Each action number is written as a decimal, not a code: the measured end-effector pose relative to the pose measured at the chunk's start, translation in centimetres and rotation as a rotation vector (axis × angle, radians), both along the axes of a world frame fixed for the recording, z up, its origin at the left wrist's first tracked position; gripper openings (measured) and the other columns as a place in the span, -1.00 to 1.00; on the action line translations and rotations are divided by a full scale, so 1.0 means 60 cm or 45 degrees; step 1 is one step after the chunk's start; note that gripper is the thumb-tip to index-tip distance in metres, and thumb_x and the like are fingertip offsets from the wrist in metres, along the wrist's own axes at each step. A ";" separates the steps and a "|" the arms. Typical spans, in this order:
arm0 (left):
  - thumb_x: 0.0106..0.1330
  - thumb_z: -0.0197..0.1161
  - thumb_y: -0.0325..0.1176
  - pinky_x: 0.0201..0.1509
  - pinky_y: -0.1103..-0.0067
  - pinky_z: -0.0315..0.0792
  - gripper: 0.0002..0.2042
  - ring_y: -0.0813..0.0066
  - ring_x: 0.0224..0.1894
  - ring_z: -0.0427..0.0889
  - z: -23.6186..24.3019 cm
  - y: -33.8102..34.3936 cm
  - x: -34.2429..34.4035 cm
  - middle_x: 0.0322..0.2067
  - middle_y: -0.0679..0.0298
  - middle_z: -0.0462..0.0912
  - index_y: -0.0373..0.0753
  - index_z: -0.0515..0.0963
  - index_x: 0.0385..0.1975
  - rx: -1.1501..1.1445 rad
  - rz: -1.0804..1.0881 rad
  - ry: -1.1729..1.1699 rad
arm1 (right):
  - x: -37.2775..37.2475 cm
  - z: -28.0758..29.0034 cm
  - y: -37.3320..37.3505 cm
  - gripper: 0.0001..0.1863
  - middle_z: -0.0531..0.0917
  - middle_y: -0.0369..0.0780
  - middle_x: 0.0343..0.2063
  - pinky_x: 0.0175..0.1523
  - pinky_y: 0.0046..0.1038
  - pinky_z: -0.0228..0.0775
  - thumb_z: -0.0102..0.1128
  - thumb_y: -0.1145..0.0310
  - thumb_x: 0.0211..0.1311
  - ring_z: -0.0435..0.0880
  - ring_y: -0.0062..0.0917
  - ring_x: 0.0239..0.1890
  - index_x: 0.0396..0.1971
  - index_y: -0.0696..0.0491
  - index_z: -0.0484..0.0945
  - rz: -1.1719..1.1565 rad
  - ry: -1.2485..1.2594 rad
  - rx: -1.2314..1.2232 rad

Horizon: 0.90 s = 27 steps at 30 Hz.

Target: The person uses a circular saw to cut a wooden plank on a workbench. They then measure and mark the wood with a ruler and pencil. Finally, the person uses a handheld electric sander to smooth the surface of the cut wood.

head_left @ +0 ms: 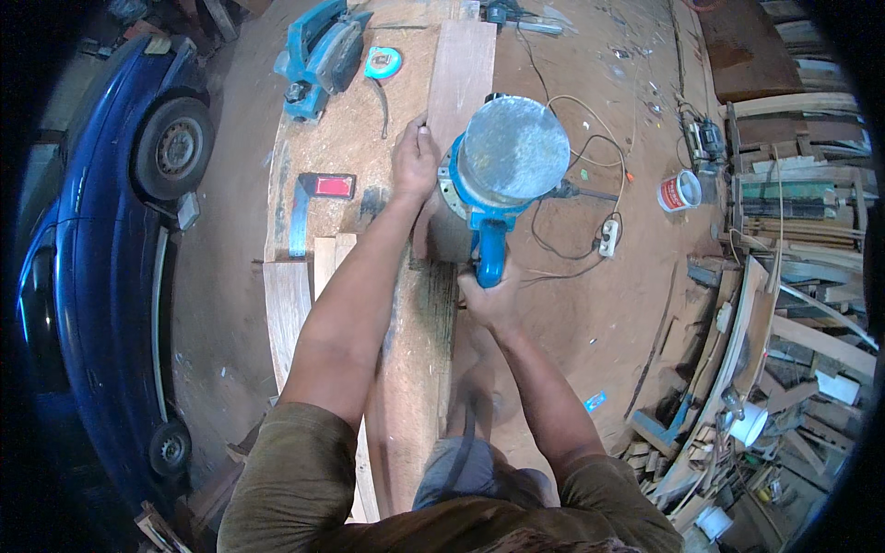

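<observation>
My right hand (pixel 490 297) is wrapped around the rear handle of a blue power tool (pixel 491 241) with a wide, round, dusty grey face turned upward. The tool sits over a reddish-brown wooden board (pixel 459 74), which runs lengthwise along the workbench (pixel 406 83). At the board's left side, my left hand (pixel 417 166) grips its edge, thumb on top and the other fingers mostly hidden. A try square (pixel 313 191) with a red-faced handle lies on the bench to the left. Farther back is a turquoise tape measure (pixel 383 62).
Another blue power tool (pixel 318 60) rests at the bench's far left. Cords and a white socket strip (pixel 608 238) lie on the ground at right, near a white bucket (pixel 680 192). A blue car (pixel 101 230) stands left; stacked timber (pixel 802 221) lines the right.
</observation>
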<state>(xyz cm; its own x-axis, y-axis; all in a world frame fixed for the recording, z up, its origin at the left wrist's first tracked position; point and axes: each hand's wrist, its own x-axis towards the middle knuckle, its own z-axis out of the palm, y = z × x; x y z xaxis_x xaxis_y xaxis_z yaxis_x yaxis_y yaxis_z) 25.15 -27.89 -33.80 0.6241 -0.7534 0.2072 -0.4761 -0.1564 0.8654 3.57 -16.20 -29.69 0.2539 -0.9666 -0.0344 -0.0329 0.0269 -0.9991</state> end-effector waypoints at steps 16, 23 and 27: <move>0.54 -0.04 -0.24 0.29 0.22 0.39 -0.63 -0.13 0.15 0.55 0.017 0.001 -0.005 0.04 -0.18 0.61 -0.28 0.52 0.18 0.036 0.013 -0.050 | 0.058 0.038 -0.147 -0.84 0.50 -0.37 -0.57 -0.38 -0.47 0.36 0.29 0.48 0.03 0.47 -0.64 -0.51 -0.42 0.12 0.47 0.063 -0.120 -0.031; 0.55 -0.04 -0.22 0.28 0.21 0.39 -0.62 -0.16 0.15 0.54 0.028 0.002 -0.007 0.06 -0.21 0.59 -0.25 0.50 0.21 0.104 0.010 -0.035 | 0.079 0.038 -0.197 -0.83 0.56 -0.35 -0.50 -0.32 -0.46 0.40 0.29 0.47 0.06 0.52 -0.63 -0.45 -0.35 0.13 0.51 0.022 -0.085 -0.024; 0.54 -0.01 -0.28 0.28 0.21 0.39 -0.67 -0.11 0.13 0.56 0.027 -0.001 -0.009 0.03 -0.15 0.60 -0.20 0.52 0.19 0.120 0.035 -0.052 | 0.090 0.029 -0.238 -0.78 0.57 -0.33 -0.45 -0.28 -0.47 0.42 0.28 0.46 0.03 0.53 -0.62 -0.42 -0.29 0.14 0.53 0.017 -0.043 -0.062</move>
<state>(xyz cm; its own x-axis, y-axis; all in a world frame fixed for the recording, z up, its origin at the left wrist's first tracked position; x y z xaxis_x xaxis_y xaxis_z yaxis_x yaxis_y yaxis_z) 24.60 -27.92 -32.17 0.6374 -0.7534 0.1616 -0.5048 -0.2497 0.8263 8.97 -30.48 -27.95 0.2672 -0.9634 0.0212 0.0004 -0.0219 -0.9998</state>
